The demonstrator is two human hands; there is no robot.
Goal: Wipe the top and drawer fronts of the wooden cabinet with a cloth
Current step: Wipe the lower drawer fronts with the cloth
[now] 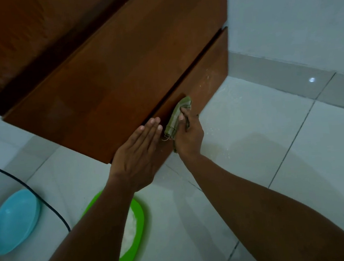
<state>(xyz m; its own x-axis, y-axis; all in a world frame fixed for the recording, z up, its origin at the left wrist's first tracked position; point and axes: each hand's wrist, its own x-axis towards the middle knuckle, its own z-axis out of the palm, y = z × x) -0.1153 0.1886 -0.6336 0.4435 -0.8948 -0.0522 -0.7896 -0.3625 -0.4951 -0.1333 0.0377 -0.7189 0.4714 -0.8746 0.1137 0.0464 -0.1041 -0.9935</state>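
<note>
The wooden cabinet (120, 68) fills the upper left, seen from above at a slant, with two drawer fronts split by a dark gap. My right hand (188, 135) grips a crumpled green cloth (176, 119) and presses it against the lower drawer front (204, 79), close to the floor. My left hand (140, 154) lies flat, fingers together, on the lower edge of the upper drawer front (95, 116), just left of the cloth. Pale specks show on the lower front to the right of the cloth.
A light blue bowl (13, 223) and a green bowl (137, 216) holding something white stand on the tiled floor (272, 142) under my left forearm. A black cable (48, 203) runs between them. A white wall with a grey skirting (275, 65) meets the cabinet's right side.
</note>
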